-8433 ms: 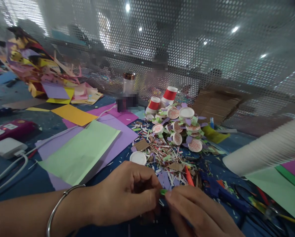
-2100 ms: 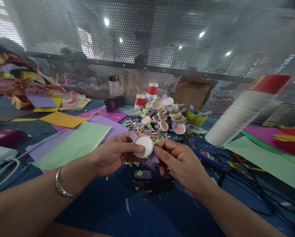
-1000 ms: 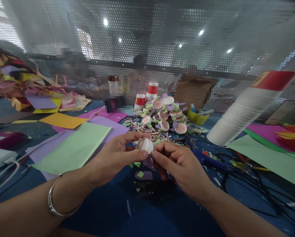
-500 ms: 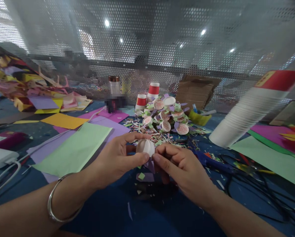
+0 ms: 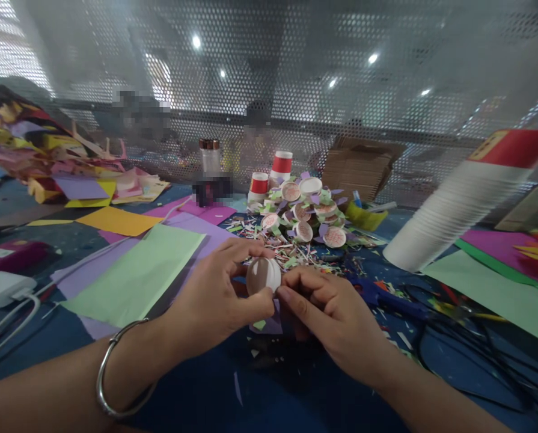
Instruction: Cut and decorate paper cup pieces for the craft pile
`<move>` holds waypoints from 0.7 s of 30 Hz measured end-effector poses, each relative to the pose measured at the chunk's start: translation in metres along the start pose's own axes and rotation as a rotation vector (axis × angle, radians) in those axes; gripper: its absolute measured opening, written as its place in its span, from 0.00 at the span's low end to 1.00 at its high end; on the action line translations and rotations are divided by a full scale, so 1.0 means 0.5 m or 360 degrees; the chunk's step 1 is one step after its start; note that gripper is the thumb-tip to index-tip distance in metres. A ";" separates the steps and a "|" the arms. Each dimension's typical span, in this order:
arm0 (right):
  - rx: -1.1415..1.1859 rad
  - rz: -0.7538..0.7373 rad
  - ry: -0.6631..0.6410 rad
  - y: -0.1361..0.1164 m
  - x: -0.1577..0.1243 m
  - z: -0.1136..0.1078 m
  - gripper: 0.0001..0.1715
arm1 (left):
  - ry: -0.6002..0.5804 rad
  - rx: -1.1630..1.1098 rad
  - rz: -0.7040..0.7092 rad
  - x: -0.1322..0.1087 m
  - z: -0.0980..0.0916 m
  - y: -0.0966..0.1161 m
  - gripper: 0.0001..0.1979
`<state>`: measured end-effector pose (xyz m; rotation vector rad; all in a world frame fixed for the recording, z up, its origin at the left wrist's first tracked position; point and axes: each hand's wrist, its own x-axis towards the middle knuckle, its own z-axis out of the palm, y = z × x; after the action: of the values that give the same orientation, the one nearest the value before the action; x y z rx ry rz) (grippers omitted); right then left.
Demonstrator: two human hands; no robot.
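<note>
Table (image 5: 196,385): blue, strewn with paper offcuts. Left edge: purple device (image 5: 14,255), white adapter (image 5: 7,290) just beside it. Left of centre: lavender sheet (image 5: 91,325) with pale green sheet (image 5: 133,273) overlapping; orange sheet (image 5: 119,221) farther back. Middle: loose heap of shreds (image 5: 291,248), mound of cup bottoms (image 5: 303,230) rising behind. Right: blue-handled tool (image 5: 388,297), tangled black cable (image 5: 469,352), second green sheet (image 5: 489,285). Near edge: one thin lavender sliver (image 5: 237,388).
</note>
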<state>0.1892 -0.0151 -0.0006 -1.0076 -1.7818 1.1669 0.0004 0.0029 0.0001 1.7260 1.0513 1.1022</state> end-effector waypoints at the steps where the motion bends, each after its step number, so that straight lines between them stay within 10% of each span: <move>1: -0.0011 -0.0012 0.0007 0.001 0.000 0.000 0.13 | 0.0015 0.0031 0.0029 -0.001 0.000 -0.001 0.20; 21: -0.0168 -0.0009 0.0041 0.010 -0.001 -0.003 0.14 | 0.0040 0.0328 0.0213 -0.005 -0.003 0.002 0.22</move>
<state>0.1914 -0.0136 -0.0048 -1.0733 -1.8403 1.0614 -0.0017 0.0004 0.0007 1.9748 1.1099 1.1330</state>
